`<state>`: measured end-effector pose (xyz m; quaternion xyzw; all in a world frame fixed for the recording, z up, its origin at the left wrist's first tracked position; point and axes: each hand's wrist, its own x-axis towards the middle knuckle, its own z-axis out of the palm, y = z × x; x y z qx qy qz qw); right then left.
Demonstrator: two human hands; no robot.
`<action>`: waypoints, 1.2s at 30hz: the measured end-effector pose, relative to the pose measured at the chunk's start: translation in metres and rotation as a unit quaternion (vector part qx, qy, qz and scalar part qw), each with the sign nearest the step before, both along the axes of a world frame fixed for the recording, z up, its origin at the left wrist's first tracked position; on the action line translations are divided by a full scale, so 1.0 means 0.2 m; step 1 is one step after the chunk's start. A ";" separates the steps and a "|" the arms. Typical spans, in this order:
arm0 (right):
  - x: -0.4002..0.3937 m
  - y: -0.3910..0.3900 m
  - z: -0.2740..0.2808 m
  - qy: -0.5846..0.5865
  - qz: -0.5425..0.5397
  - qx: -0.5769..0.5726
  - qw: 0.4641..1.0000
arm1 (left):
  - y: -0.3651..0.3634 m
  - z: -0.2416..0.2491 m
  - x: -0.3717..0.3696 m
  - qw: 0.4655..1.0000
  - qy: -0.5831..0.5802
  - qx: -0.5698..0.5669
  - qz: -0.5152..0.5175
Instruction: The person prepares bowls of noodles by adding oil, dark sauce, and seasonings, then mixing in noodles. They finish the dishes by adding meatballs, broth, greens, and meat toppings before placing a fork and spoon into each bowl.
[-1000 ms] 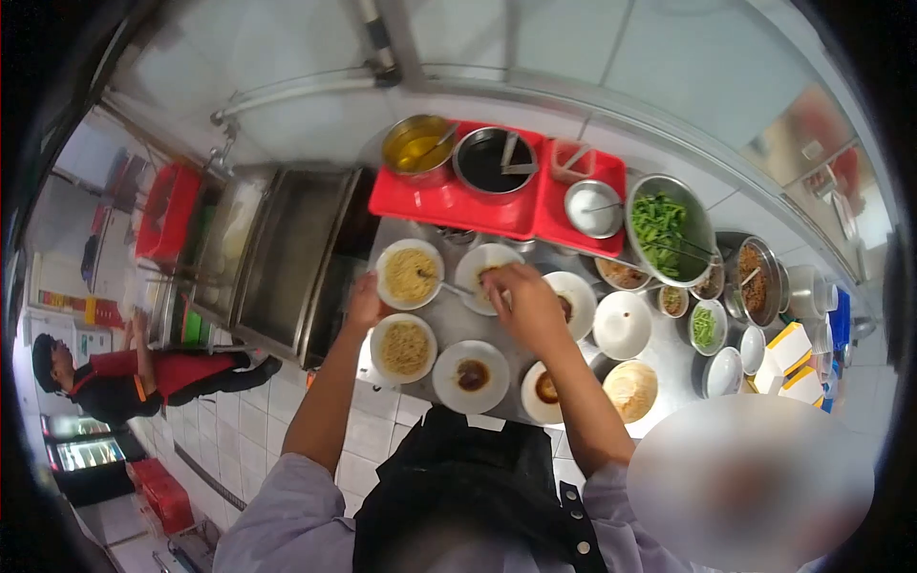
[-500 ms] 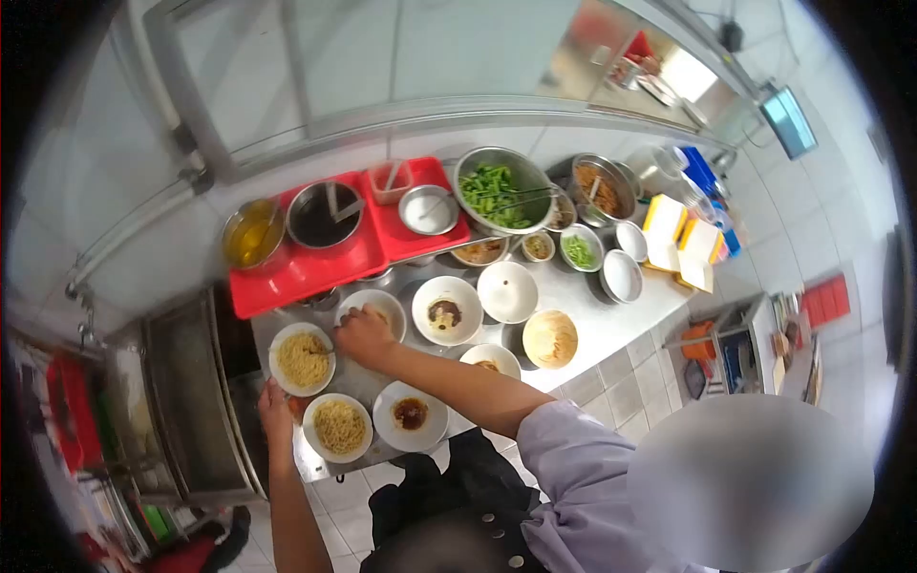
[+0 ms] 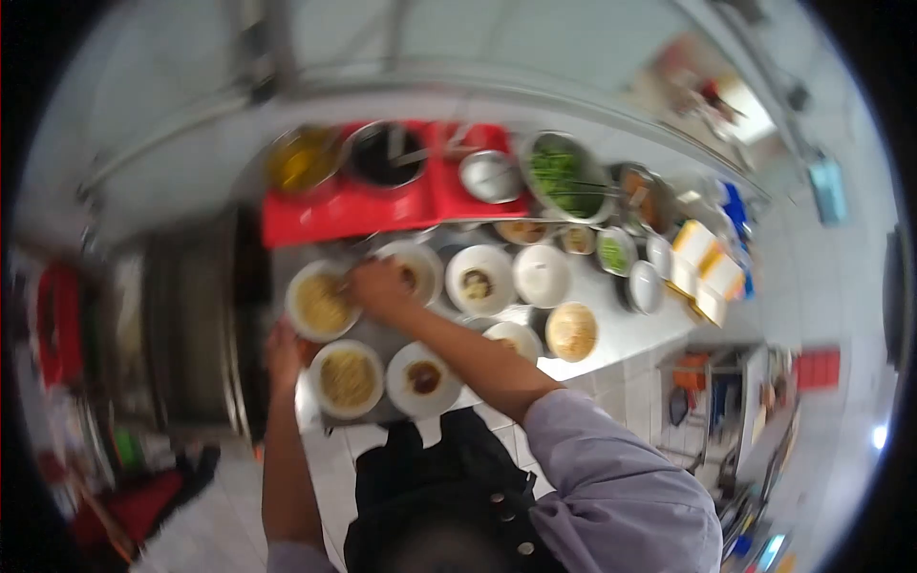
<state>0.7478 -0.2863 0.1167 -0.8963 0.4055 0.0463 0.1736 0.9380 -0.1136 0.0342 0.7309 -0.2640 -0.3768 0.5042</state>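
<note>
My right hand (image 3: 380, 289) is closed between a white bowl of noodles (image 3: 323, 304) and a white bowl with brown contents (image 3: 430, 277). Motion blur hides what its fingers grip. Beside the lower left rim of that noodle bowl is my left hand (image 3: 284, 353), its fingers smeared. Just below sits a second noodle bowl (image 3: 347, 380), with a bowl of dark sauce (image 3: 423, 380) to its right. Two more white bowls, one with sauce (image 3: 479, 281) and one pale inside (image 3: 542, 276), stand right of my right hand.
Red trays (image 3: 315, 218) along the back hold a pot of yellow liquid (image 3: 304, 160), a pot of dark liquid (image 3: 385, 155) and a metal bowl (image 3: 490, 177). Farther right are a bowl of greens (image 3: 564, 177), small bowls and yellow-white boxes (image 3: 702, 263). Metal basins (image 3: 186, 325) adjoin the left side.
The view has shifted, so the counter appears higher and farther right, and is more blurred. My right hand stays near the upper noodle bowl. The blurred oval at lower right is gone.
</note>
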 end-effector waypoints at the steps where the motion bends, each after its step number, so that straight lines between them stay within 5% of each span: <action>1: -0.02 -0.03 -0.14 -0.057 -0.022 0.031 0.998 | 0.00 0.10 -0.04 0.999 -0.032 0.032 0.003; 3: -0.10 -0.08 -0.24 -0.163 -0.122 0.086 0.975 | 0.00 0.00 0.00 0.999 -0.039 -0.026 -0.019; 6: -0.23 -0.13 0.06 -0.175 -0.186 0.202 0.945 | -0.03 0.14 -0.06 0.999 -0.044 0.023 0.022; 8: -0.27 -0.07 0.23 -0.160 -0.082 -0.018 0.983 | -0.04 0.14 -0.05 1.000 -0.005 0.012 0.028; 9: -0.27 -0.05 0.27 -0.157 -0.072 -0.010 0.985 | -0.05 0.14 -0.05 0.999 -0.003 0.019 0.040; 11: -0.26 0.01 0.33 -0.111 0.022 -0.241 0.964 | -0.05 0.12 -0.05 1.000 -0.008 0.009 0.026; 12: -0.24 0.02 0.37 -0.110 0.030 -0.237 0.965 | -0.05 0.12 -0.05 0.999 -0.004 0.012 0.034; 20: -0.13 -0.01 0.00 -0.044 -0.029 -0.061 0.997 | -0.08 0.05 -0.04 0.998 0.051 -0.006 0.044; 22: -0.22 -0.09 -0.02 -0.193 -0.153 0.191 0.950 | -0.08 0.04 -0.03 0.995 0.095 -0.023 0.031; 24: -0.29 -0.09 0.07 -0.239 -0.169 0.236 0.927 | -0.07 0.04 -0.01 0.994 0.103 -0.023 0.029; 26: -0.34 -0.04 0.21 -0.158 0.003 -0.094 0.983 | -0.08 0.09 -0.01 0.993 0.113 -0.022 0.021; 28: -0.30 0.05 0.26 -0.110 0.051 -0.152 0.981 | -0.12 0.21 -0.03 0.998 0.060 0.033 0.003; 30: -0.26 0.14 0.23 -0.066 -0.063 0.028 0.995 | -0.19 0.15 -0.01 0.996 0.084 0.015 -0.004; 32: -0.27 0.18 0.11 -0.029 -0.019 0.038 0.999 | -0.28 0.01 0.05 0.997 0.060 0.028 -0.028; 36: -0.21 0.14 -0.17 -0.062 -0.001 0.248 0.967 | -0.36 0.06 0.04 0.992 0.129 0.015 -0.005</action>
